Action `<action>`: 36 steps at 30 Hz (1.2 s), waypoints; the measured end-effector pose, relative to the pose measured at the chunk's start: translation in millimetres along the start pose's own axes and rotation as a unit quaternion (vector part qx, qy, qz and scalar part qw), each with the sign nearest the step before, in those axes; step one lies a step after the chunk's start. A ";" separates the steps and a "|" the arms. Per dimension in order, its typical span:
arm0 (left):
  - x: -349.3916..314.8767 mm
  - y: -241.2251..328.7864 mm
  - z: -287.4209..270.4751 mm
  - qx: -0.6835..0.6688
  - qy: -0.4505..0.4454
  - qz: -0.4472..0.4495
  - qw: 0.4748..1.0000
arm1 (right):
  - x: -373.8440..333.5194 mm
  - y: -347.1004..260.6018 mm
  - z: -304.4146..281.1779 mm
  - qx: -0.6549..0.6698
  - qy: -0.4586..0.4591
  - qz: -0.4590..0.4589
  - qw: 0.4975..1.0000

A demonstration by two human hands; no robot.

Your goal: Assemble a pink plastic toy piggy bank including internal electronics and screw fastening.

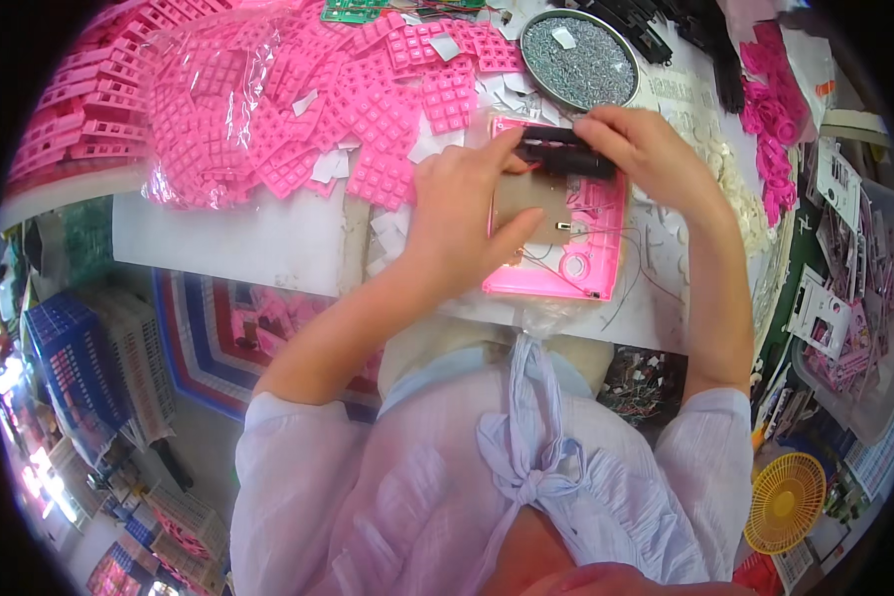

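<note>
An open pink plastic casing (606, 260) lies on the white table in front of me, with thin wires and a brown board (536, 199) inside it. Across its far end sits a long black plastic part (571, 157). My left hand (462, 204) reaches over the casing's left side, its fingers closed on the black part's left end and its thumb over the brown board. At the other end, my right hand (646, 149) pinches the black part between thumb and fingers. Some fingertips are hidden behind the part.
Pink keypads (358, 109) are heaped at the left, some under clear plastic. A round tray of small screws (578, 62) stands beyond the casing. White parts (730, 189) and magenta pieces (770, 129) lie right. A striped basket (209, 338) and a yellow basket (787, 502) stand lower down.
</note>
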State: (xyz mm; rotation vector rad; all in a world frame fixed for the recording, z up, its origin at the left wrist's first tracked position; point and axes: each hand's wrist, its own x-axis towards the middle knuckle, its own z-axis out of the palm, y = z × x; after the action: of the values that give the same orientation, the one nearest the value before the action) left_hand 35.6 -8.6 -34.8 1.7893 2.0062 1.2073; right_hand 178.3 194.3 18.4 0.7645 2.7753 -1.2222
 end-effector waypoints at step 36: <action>190.4 -41.0 60.9 0.332 -0.270 0.041 0.903 | -22.3 36.3 -52.6 0.471 0.187 -0.218 0.834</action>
State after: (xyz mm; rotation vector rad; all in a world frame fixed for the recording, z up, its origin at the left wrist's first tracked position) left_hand -4.4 191.5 -33.0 2.1750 2.1153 -0.0492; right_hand 223.2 242.3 34.4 0.3604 2.5409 -2.9100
